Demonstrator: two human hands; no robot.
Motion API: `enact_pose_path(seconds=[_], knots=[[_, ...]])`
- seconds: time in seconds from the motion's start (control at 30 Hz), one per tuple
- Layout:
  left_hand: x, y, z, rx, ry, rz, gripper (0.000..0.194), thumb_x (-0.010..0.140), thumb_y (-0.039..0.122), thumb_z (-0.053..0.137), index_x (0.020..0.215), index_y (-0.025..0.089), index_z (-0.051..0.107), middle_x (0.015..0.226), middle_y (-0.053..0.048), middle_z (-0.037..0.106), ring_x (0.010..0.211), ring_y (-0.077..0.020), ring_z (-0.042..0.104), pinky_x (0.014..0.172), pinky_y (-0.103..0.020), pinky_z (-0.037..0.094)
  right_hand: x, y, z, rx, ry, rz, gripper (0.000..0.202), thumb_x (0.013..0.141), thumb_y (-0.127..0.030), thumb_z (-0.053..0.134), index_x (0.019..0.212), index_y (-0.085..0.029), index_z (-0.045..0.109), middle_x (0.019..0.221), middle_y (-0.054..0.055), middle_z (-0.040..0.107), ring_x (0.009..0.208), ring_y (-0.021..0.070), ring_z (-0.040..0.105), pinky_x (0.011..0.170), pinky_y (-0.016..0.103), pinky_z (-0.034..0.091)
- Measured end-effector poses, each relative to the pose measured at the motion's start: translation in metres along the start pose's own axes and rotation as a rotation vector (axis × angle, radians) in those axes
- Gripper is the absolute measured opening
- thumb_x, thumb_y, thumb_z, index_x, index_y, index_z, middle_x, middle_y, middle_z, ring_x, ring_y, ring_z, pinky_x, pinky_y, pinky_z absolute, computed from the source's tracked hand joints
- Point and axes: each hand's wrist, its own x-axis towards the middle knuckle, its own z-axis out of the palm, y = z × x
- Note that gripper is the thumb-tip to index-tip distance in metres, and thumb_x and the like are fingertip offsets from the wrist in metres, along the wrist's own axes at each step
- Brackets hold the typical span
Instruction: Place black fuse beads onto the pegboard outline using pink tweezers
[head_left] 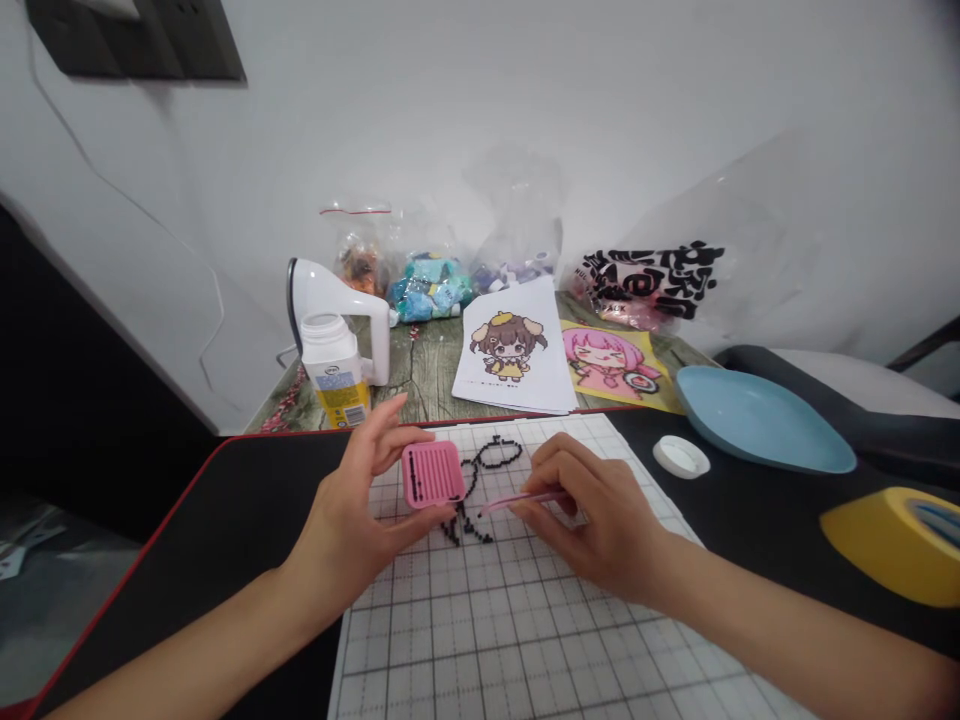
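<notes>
Between thumb and fingers, my left hand point(367, 490) grips a small pink ridged bead tray point(436, 474) with black beads along its left groove. My right hand point(581, 505) pinches pink tweezers point(517, 498), whose tips point left, close above the board; a tiny dark bead seems to be at the tips. Under both hands lies a white gridded pegboard point(465, 630). Black beads point(501, 453) form a thin curving outline on it, with a loop at the top right and shorter branches below the tray. Part of the outline is hidden behind the tray.
Behind the board stand a white bottle point(334, 370), a white handheld appliance point(337, 290), printed character sheets point(514, 350) and bags of coloured packets point(431, 285). To the right lie a white cap point(681, 457), a blue plate point(765, 415) and a yellow tape roll point(892, 545).
</notes>
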Motion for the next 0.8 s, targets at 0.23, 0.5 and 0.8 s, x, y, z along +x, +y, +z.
enact_pose_path(seconds=[0.23,0.5,0.8], knots=[[0.0017,0.0009,0.0005,-0.001,0.014,-0.017,0.084,0.075,0.035,0.077,0.142,0.032,0.027,0.118,-0.007,0.067,0.120,-0.0268,0.060,0.105,-0.051,0.045,0.0006,0.0003,0.0031,-0.186,-0.029,0.020,0.039,0.091,-0.050,0.055,0.069,-0.019,0.049,0.063,-0.003,0.054,0.049,0.0076,0.048,0.044,0.022,0.027],[0.0000,0.0009,0.0005,0.001,0.026,-0.006,0.084,0.074,0.036,0.078,0.142,0.032,0.029,0.117,-0.005,0.068,0.117,-0.0258,0.061,0.104,-0.049,0.047,-0.0002,0.0009,0.0034,-0.219,-0.049,0.021,0.040,0.090,-0.052,0.054,0.068,-0.019,0.050,0.062,-0.004,0.055,0.048,0.0077,0.050,0.044,0.022,0.026],[0.0005,0.0008,-0.0001,-0.001,0.007,-0.012,0.083,0.074,0.035,0.077,0.141,0.034,0.028,0.116,-0.005,0.068,0.116,-0.0263,0.062,0.101,-0.051,0.049,-0.0005,0.0006,0.0033,-0.204,-0.058,0.023,0.039,0.088,-0.050,0.057,0.068,-0.018,0.051,0.062,-0.004,0.054,0.048,0.0079,0.050,0.044,0.023,0.026]])
